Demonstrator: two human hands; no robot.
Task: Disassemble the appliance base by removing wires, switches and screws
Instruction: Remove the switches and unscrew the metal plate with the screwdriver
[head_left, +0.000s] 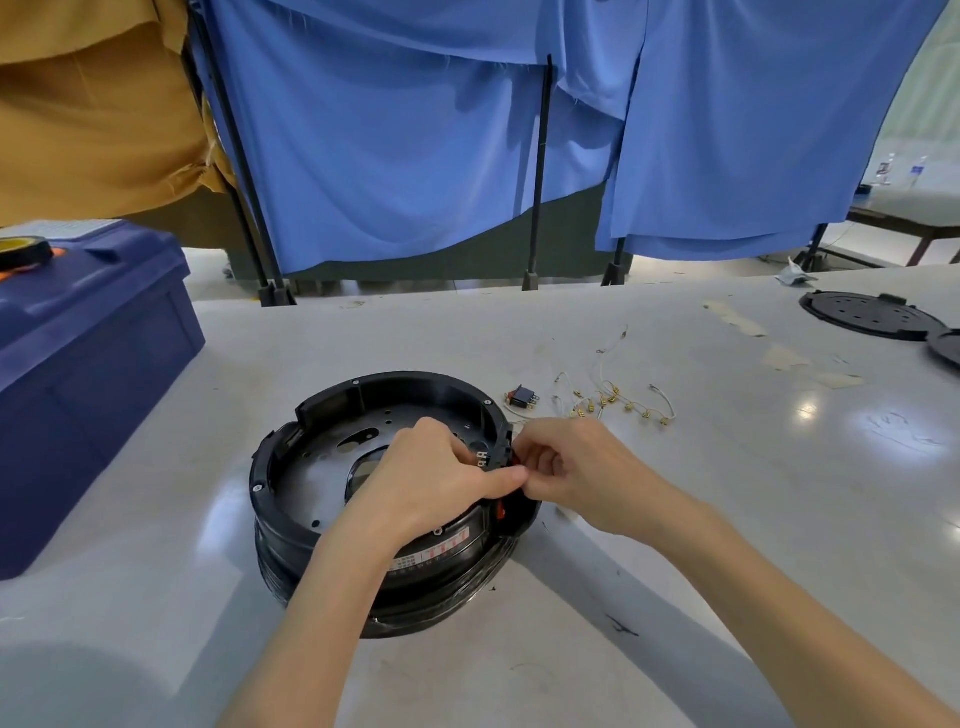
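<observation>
The black base (311, 467) sits mid-desk (675, 519) toward the front edge — the left hand (431, 478) and right hand (576, 467) both pinch a switch (484, 460) in its right wall — with loose wires (613, 400) lying just beyond.

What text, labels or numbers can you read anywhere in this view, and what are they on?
Nothing here can be read.
Sticker on the side of the appliance base: red marks and rows of dark print, too blurred to read.
Bottles on the far table: labels too small to read.
Loose switch on the table: no print can be made out.
</observation>
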